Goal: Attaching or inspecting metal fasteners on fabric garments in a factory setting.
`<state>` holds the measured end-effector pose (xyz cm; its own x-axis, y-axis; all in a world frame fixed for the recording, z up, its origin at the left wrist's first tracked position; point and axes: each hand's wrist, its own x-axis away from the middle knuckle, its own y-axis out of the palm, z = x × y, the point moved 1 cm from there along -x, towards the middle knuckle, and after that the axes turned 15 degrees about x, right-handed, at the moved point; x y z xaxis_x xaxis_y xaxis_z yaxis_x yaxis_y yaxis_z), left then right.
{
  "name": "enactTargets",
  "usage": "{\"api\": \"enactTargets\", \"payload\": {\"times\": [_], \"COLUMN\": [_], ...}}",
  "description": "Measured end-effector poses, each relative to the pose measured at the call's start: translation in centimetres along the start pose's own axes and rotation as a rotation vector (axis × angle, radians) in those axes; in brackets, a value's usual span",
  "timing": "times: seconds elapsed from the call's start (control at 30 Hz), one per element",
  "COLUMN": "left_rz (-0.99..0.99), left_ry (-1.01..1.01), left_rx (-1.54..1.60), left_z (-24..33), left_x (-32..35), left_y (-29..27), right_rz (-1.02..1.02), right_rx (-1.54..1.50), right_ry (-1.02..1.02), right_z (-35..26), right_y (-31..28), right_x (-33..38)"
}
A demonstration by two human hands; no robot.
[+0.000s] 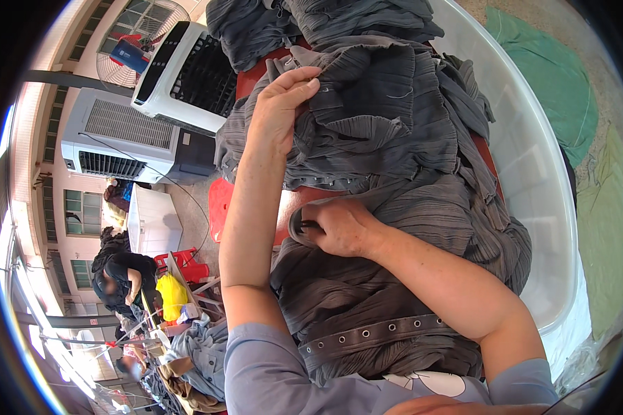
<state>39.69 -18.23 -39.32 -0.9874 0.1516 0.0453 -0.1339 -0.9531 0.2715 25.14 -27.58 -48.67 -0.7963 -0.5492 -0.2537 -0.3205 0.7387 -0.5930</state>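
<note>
A dark grey pleated garment (pixel 429 145) lies spread over a red surface (pixel 286 213) in front of me. At its far left edge, my left hand (pixel 284 107) pinches the cloth between thumb and fingers. My right hand (pixel 342 227) is closed lower down, by a folded edge of grey cloth. A small black thing (pixel 311 225) shows at its curled fingers; its kind is too hidden to tell. Nearer to me, more grey pleated cloth is heaped, crossed by a band with metal eyelets (pixel 365 334). A pale thread (pixel 400 95) lies on the upper garment.
Further grey garments (pixel 367 21) are piled at the far end. A large white tub (pixel 533 145) curves along the right, with green cloth (pixel 543 76) beyond it. Air coolers (pixel 121 131), a fan (pixel 131 52) and a red stool (pixel 219 207) stand left. Another person (pixel 121 277) bends over work there.
</note>
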Motion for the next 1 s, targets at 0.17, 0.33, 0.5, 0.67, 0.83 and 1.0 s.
{"api": "enactTargets", "payload": {"times": [0.17, 0.33, 0.5, 0.67, 0.83, 1.0], "left_rz": [-0.107, -0.116, -0.144, -0.17, -0.177, -0.159], "left_ry": [0.016, 0.033, 0.054, 0.077, 0.093, 0.091], "left_rx": [-0.059, -0.104, -0.175, -0.162, -0.248, -0.314], "left_z": [-0.2, -0.6, -1.1, -1.7, -2.1, -2.4], "left_x": [0.4, 0.7, 1.1, 1.4, 1.5, 1.5], "left_y": [0.3, 0.7, 0.8, 1.3, 1.6, 1.3], "right_rz": [0.452, 0.749, 0.766, 0.736, 0.718, 0.827], "right_rx": [-0.171, -0.505, -0.607, -0.661, -0.545, -0.302], "right_ry": [-0.041, 0.236, 0.346, 0.329, 0.463, 0.469], "right_z": [0.6, 2.5, 5.1, 6.2, 6.5, 6.4], "right_y": [-3.1, -6.0, -7.6, -7.8, -8.2, -8.2], "right_x": [0.2, -0.8, -1.5, -2.6, -4.1, -4.5]}}
